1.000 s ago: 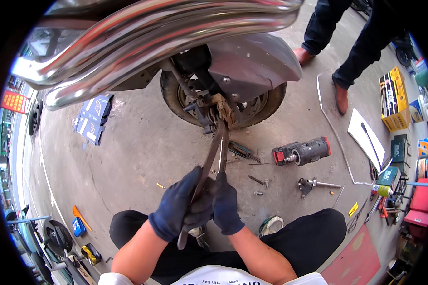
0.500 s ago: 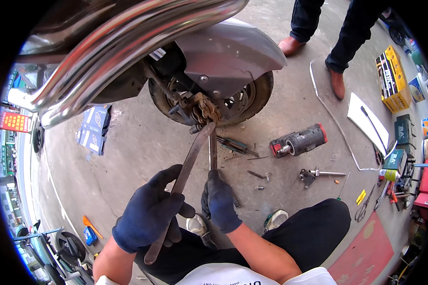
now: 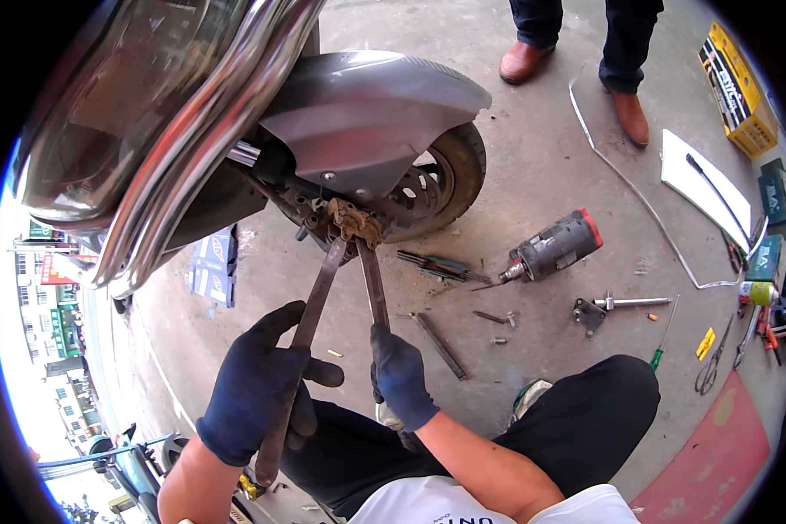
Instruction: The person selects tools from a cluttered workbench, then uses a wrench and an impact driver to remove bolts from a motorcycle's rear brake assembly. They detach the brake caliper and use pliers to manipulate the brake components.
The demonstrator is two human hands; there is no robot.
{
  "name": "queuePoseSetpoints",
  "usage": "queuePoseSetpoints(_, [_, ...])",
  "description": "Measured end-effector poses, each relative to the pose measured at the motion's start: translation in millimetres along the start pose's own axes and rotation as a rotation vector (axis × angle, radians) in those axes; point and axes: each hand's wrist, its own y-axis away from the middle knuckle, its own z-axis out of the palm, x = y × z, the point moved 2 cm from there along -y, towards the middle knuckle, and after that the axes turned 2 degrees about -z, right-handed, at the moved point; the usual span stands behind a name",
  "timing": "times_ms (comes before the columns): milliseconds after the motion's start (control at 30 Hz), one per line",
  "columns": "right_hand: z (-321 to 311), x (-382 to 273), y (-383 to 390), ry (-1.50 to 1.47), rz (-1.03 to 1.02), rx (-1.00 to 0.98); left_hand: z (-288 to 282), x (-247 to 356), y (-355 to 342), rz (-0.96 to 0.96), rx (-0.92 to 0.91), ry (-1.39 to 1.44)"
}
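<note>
My left hand [image 3: 255,384], in a dark blue glove, is closed around a long flat metal pry bar [image 3: 316,301]. My right hand [image 3: 402,377], gloved the same way, grips a second flat metal bar [image 3: 373,284]. Both bars reach up to a rusty brake caliper [image 3: 351,222], their tips close together at its lower side. The caliper sits beside the wheel [image 3: 465,179], beneath the grey mudguard [image 3: 380,118] of a motor scooter. How deep the tips go into the caliper is hidden.
On the concrete floor lie a cordless impact wrench [image 3: 557,243], a bundle of thin tools [image 3: 437,265], a dark metal bar [image 3: 441,346] and a chrome-shafted part [image 3: 630,301]. A person in brown shoes [image 3: 629,118] stands beyond. Chrome tubes [image 3: 210,131] overhang at upper left.
The left bar's tip has moved in to the caliper, next to the right bar's tip. The view has shifted, with more of the scooter's front showing. Both hands keep their holds.
</note>
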Motion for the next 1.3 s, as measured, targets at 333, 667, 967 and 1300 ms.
queuePoseSetpoints(333, [4, 7, 0, 0.119, -0.124, 0.063, 27, 25, -2, 0.013, 0.007, 0.010])
queuePoseSetpoints(667, [1, 4, 4, 0.116, -0.149, 0.053, 33, 15, -5, -0.017, 0.062, 0.056])
queuePoseSetpoints(967, [-2, -1, 0, 0.109, -0.107, 0.025, 48, 4, -8, 0.082, 0.058, 0.136])
queuePoseSetpoints(1300, [-14, 6, -16, 0.073, -0.010, -0.105, 5, -33, -43, 0.075, -0.003, 0.138])
